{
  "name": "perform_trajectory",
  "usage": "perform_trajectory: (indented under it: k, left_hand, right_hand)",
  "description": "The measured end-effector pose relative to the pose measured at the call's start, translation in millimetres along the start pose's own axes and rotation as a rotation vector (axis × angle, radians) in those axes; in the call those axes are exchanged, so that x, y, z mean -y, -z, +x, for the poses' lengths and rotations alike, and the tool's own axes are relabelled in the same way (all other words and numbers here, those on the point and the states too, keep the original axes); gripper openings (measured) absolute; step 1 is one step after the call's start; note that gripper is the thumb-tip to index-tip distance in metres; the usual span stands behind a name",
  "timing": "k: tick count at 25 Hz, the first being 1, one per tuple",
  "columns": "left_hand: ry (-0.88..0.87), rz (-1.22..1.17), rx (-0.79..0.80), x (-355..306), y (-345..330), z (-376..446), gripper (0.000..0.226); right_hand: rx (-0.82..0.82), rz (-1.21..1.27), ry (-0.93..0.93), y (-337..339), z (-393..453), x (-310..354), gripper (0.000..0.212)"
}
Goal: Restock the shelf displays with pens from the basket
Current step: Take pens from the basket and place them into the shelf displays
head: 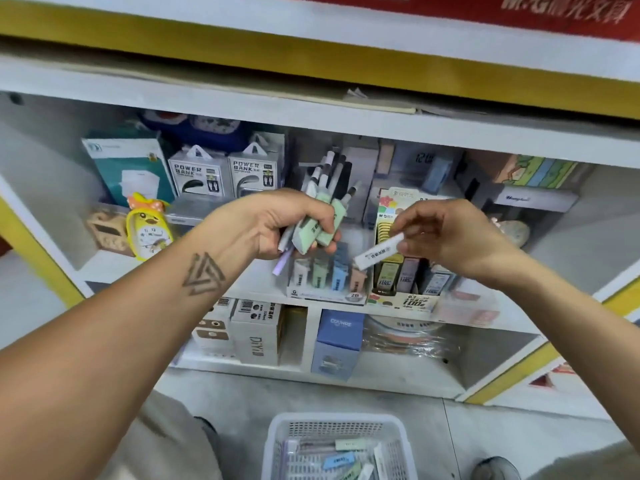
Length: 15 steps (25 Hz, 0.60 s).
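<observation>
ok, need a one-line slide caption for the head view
Left hand grips a bundle of pens while right hand pinches a white pen over the shelf display, basket below.

The display box (327, 277) on the middle shelf (256, 282) was packed with upright packs, leaving only slim gaps between them; a second box (403, 285) crowded it on the right; pens (332, 174) stood behind it; to its left the shelf lay bare up to the yellow clock (147, 226); the shelf board (311, 116) above it left open reach from the front.
</observation>
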<state>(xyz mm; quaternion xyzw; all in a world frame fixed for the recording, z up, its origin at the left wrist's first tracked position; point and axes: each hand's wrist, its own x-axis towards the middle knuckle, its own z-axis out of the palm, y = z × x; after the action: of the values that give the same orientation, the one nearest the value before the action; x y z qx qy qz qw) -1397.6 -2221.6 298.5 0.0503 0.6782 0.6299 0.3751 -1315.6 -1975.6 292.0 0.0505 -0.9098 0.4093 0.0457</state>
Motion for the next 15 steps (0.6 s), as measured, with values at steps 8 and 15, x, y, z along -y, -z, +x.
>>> perform_trajectory:
  k: [8, 15]
  left_hand:
    - [0.014, -0.025, -0.006, -2.1, 21.4, -6.0, 0.01]
    - [0.014, -0.002, -0.004, 0.3, 34.8, -10.8, 0.009]
  right_hand:
    - [-0.109, -0.367, 0.107, -13.4, 31.0, 20.1, 0.009]
    - [-0.07, -0.555, 0.185, -47.5, 61.5, 31.9, 0.015]
